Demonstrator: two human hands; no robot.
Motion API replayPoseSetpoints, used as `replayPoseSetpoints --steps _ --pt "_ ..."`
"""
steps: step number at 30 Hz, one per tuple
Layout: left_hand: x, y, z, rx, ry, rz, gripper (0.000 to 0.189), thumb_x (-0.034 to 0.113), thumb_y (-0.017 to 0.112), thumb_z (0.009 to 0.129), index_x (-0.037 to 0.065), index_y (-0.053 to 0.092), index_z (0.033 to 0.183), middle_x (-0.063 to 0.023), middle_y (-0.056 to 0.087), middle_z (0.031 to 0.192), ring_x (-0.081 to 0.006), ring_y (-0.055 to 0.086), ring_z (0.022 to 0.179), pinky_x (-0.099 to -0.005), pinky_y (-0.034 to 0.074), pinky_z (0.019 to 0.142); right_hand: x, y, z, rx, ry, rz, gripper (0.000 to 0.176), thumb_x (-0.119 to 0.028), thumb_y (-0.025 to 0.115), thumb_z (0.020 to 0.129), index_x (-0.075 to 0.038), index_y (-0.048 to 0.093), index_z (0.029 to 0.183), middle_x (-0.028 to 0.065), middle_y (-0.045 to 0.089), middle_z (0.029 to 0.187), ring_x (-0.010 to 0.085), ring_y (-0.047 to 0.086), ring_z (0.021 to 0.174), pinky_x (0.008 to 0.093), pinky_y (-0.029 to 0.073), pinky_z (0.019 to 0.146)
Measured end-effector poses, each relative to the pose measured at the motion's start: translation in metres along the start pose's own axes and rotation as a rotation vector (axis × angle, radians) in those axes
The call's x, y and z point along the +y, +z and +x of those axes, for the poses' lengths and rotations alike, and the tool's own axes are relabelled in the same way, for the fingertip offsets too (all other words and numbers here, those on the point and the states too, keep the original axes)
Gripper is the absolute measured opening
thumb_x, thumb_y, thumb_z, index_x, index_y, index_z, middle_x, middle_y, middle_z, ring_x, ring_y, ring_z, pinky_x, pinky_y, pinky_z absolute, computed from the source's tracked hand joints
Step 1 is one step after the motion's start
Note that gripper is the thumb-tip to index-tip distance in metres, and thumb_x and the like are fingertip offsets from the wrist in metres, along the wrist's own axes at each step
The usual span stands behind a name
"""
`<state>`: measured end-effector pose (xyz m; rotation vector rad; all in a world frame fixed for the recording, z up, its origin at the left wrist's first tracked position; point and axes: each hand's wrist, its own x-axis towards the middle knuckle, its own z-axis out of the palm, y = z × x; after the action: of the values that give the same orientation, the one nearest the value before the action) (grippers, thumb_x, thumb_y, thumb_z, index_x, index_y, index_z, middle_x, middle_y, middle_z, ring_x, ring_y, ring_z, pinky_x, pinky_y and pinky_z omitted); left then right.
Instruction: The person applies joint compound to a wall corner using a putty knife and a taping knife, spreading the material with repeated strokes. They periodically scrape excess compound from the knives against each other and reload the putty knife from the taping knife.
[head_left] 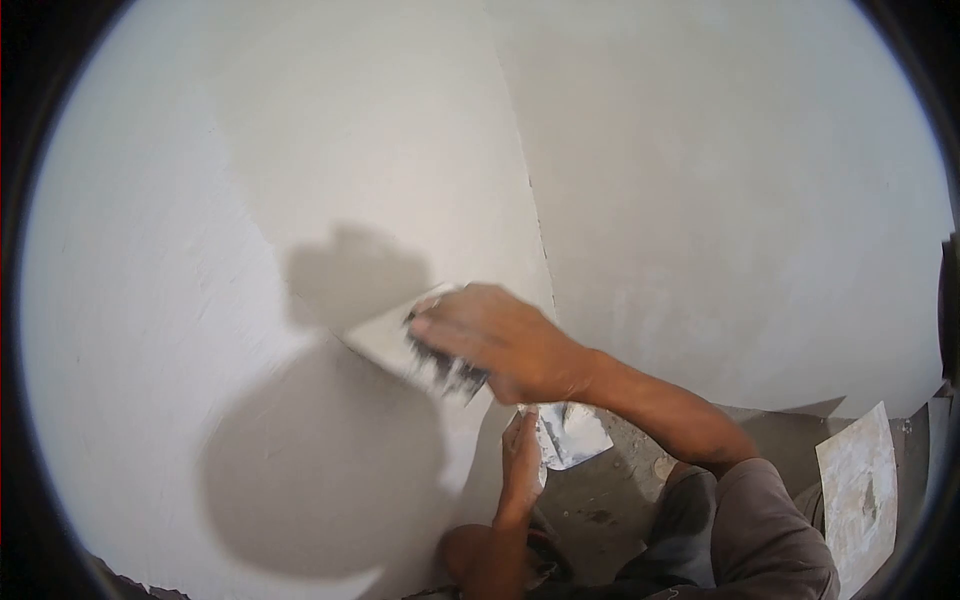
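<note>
My right hand (490,340) reaches across the middle, its fingers wrapped round the dark handle of a wide, pale trowel (390,340). The trowel's blade lies at the surface of the white wall (370,130), its edge pointing to the left. Lower down, my left hand (521,462) is closed on a second flat tool (578,434), whose metal blade is smeared with white paste. Part of that tool is hidden behind my right hand and forearm.
A greyer wall (740,200) meets the white one at a corner. Below is a dirty floor (598,500) with crumbs on it. A paste-stained board (860,500) leans at the lower right. Shadows of my head and arm fall on the white wall.
</note>
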<state>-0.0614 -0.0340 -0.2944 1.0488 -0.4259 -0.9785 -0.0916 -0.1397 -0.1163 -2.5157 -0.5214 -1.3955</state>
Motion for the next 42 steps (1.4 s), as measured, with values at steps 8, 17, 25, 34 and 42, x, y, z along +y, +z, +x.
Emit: replayPoseSetpoints --steps 8,17,25,34,42 --pt "0.001 0.0 -0.001 0.012 -0.038 0.024 0.036 0.024 0.046 0.101 -0.006 0.058 0.119 -0.0081 0.064 0.101 -0.0141 0.062 0.088 -0.0273 0.049 0.079 0.136 -0.053 -0.01 0.515 0.896 -0.063 0.035 -0.018 0.051 0.093 0.006 0.058 0.116 0.0263 0.066 0.091 0.0384 0.065 0.087 0.0404 0.049 0.08" --pt "0.012 0.01 -0.007 0.03 -0.019 -0.002 0.038 0.025 0.046 0.102 -0.007 0.057 0.119 -0.0092 0.064 0.102 -0.0139 0.062 0.088 -0.0271 0.05 0.078 0.204 -0.04 -0.017 0.47 0.987 -0.088 0.039 -0.017 0.047 0.092 0.007 0.057 0.12 0.0281 0.065 0.102 0.04 0.063 0.099 0.0418 0.047 0.089" --pt "0.011 0.008 -0.005 0.054 -0.083 0.031 0.037 0.024 0.046 0.102 -0.007 0.057 0.119 -0.0095 0.064 0.102 -0.0135 0.062 0.088 -0.0269 0.05 0.078 0.208 -0.031 -0.009 0.429 0.932 -0.075 0.04 -0.017 0.05 0.091 0.008 0.056 0.121 0.0203 0.064 0.097 0.0244 0.061 0.09 0.0353 0.047 0.084" --pt "0.025 0.009 -0.009 -0.011 -0.07 0.162 0.036 0.025 0.044 0.102 -0.006 0.057 0.117 -0.0078 0.063 0.102 -0.0133 0.059 0.09 -0.0275 0.046 0.083 0.077 0.024 0.006 0.366 0.377 -0.17 0.068 0.011 0.052 0.071 -0.003 0.046 0.137 0.0205 0.053 0.12 0.0349 0.053 0.11 0.0403 0.045 0.094" --pt "-0.018 -0.009 -0.003 0.057 0.205 0.174 0.036 0.026 0.047 0.102 -0.005 0.057 0.119 -0.0085 0.062 0.108 -0.0152 0.057 0.1 -0.0286 0.043 0.09 -0.014 0.056 -0.03 0.022 0.043 -0.053 0.078 0.008 0.059 0.065 -0.003 0.04 0.14 0.0215 0.051 0.128 0.0386 0.052 0.117 0.0452 0.043 0.1"
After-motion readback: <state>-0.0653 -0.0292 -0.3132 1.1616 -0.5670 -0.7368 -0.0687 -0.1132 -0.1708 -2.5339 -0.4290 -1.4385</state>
